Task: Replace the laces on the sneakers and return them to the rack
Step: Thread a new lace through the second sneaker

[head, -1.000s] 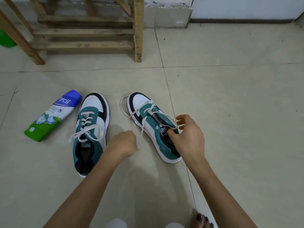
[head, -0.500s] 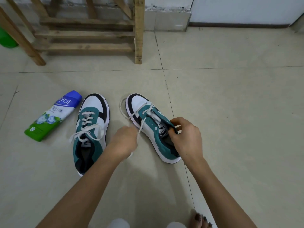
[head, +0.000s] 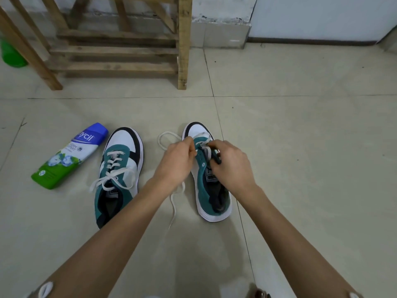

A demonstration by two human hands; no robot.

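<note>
Right sneaker (head: 203,190), teal and white with black trim, is parked on the tiled floor (head: 300,147) with its toe pointed at the far wall. It's only laced at the eyelets nearest the toe. Its white lace (head: 168,136) is looped out loose on the floor left of the toe, and another stretch is trailed back toward the near side between the two shoes. Left hand (head: 177,161) is curled tight, with the lace pinched between thumb and fingertips by the toe-end eyelets. Right hand (head: 233,166) is curled too, with the lace pinched just beside the left hand; whether the tongue is gripped as well can't be told. Left sneaker (head: 119,168) is sat just to the left, fully laced and tied in a bow, touched by nothing. A wooden rack (head: 116,50) is stood by the far wall, well apart from both shoes. A blue-capped green and white bottle (head: 68,155) is laid on its side just left of the left sneaker.
</note>
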